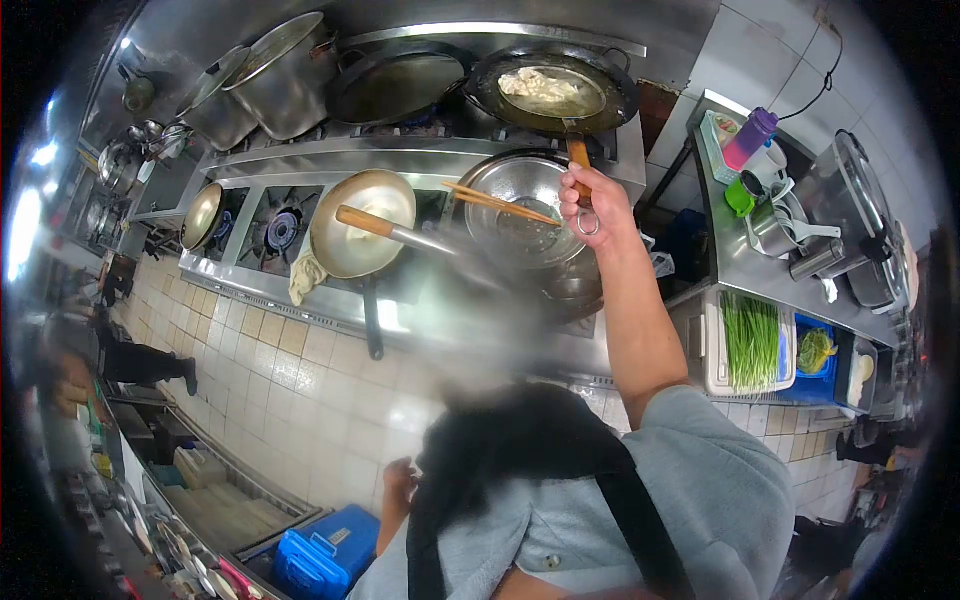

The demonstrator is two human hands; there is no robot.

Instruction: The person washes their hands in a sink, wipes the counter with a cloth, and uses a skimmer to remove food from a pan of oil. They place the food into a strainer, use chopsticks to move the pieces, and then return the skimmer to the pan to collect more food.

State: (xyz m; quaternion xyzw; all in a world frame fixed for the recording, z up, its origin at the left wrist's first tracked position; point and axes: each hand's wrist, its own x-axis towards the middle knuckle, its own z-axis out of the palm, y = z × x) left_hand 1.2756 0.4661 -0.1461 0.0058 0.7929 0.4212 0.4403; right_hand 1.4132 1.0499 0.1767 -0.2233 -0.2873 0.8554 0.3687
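**Aiming a wood-handled utensil (578, 150) away from the wearer (700, 450)**

Holds the utensil at far right of the stove (425, 158), with the right grip (596, 207) wrapped snugly around its wooden handle, near the end ring (587, 226). Runs the long axis nearly straight up the view, leaning slightly left toward the top. Points the round head (576, 107) away from the wearer, within the outline of the back-right wok (622, 95), at the white food (540, 85); cannot tell about contact with the wok's bottom. Hangs the left grip (398, 482) low beside the wearer, apparently part-curled; cannot tell about anything held there. Shows chopsticks (500, 202) across a steel basin (530, 178), just left of the handle.
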